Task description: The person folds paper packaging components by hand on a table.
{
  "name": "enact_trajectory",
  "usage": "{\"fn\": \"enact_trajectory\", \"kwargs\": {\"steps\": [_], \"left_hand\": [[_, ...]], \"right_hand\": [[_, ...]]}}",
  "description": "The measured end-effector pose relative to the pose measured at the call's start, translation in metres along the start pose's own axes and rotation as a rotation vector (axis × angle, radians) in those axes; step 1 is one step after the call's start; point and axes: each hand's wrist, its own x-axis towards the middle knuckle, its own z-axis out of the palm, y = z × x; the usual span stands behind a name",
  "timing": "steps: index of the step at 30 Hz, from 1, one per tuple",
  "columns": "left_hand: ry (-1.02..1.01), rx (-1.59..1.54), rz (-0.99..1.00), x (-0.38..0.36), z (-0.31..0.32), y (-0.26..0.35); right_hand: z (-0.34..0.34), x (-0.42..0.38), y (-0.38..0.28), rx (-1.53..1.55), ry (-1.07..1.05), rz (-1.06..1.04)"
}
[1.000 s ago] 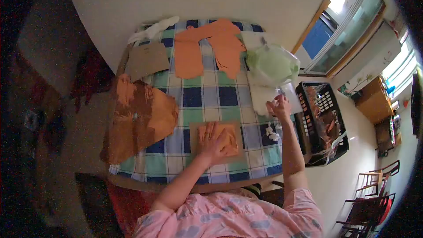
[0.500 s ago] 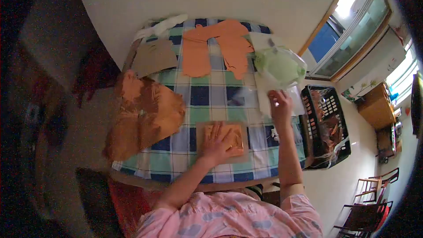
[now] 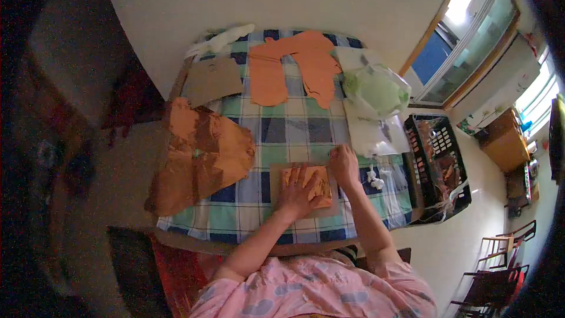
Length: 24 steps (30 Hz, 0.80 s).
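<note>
My left hand (image 3: 300,194) lies flat, fingers spread, on a flat orange packet (image 3: 322,198) that looks wrapped in clear plastic and rests on the checked cloth. Just beyond the packet's upper right corner is my right hand (image 3: 345,166), its fingers pinched together. Whatever it holds, if anything, is too small or blurred to name. To the right of that hand lie white crumpled bits (image 3: 375,179) and a white sheet (image 3: 376,135) with a shiny clear part. A pale green plastic bag (image 3: 376,91) sits at the sheet's far end.
Large orange cut pieces (image 3: 268,79) lie at the far side of the table. A brown-orange crinkled sheet (image 3: 220,147) covers the left, beside a tan flat piece (image 3: 213,82). A black plastic crate (image 3: 440,141) stands against the table's right side. Chairs (image 3: 491,285) are at lower right.
My right hand has moved left and nearer, from the white sheet to beside the packet. My left hand stays flat on the packet. The whole view has shifted slightly.
</note>
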Motion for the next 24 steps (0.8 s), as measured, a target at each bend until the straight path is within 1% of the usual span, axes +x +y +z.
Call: {"fn": "enact_trajectory", "kwargs": {"steps": [1,2,4,5,7,8,11,12,13,14,15,17,19,20,23,24], "left_hand": [[0.028,-0.036,-0.002,-0.001,-0.007,0.002],[0.05,-0.071,-0.004,-0.005,-0.01,0.004],[0.093,-0.012,-0.015,0.002,0.02,-0.004],[0.091,0.017,-0.01,0.001,0.033,-0.009],[0.065,0.072,0.008,-0.002,0.021,-0.007],[0.042,0.098,0.018,-0.005,0.014,-0.007],[0.078,0.091,0.022,-0.005,0.02,-0.009],[0.07,0.042,0.032,-0.006,0.019,-0.01],[0.063,-0.01,0.039,-0.006,0.019,-0.01],[0.057,-0.059,0.045,-0.006,0.018,-0.01],[0.132,-0.128,0.062,0.0,0.012,-0.014],[0.279,-0.269,0.1,0.018,-0.01,-0.026],[0.21,-0.325,0.007,0.049,-0.003,-0.069],[0.178,-0.354,-0.038,0.057,0.0,-0.085],[0.153,-0.074,0.043,0.053,-0.016,-0.096],[0.08,-0.015,0.036,0.048,-0.027,-0.085]], "right_hand": [[-0.014,-0.015,-0.004,-0.25,0.019,0.018],[-0.012,-0.027,0.001,-0.204,0.008,0.038],[-0.008,-0.043,0.007,-0.108,-0.005,0.081],[-0.011,-0.046,0.005,-0.039,-0.028,0.121],[-0.026,-0.046,-0.015,0.106,-0.068,0.193],[-0.02,-0.047,-0.008,0.189,-0.076,0.19],[0.033,-0.053,0.051,0.439,-0.106,0.172],[0.048,-0.054,0.066,0.522,-0.118,0.158],[0.049,-0.054,0.066,0.601,-0.134,0.144],[0.05,-0.057,0.067,0.773,-0.134,0.208],[0.039,-0.061,0.052,0.946,-0.131,0.27],[0.001,-0.068,0.021,0.989,-0.154,0.337],[-0.04,-0.08,0.001,0.719,-0.204,0.346],[-0.045,-0.086,0.008,0.808,-0.192,0.421],[-0.037,-0.098,0.054,0.92,0.01,0.402],[-0.047,-0.099,0.059,0.911,0.005,0.405]]}}
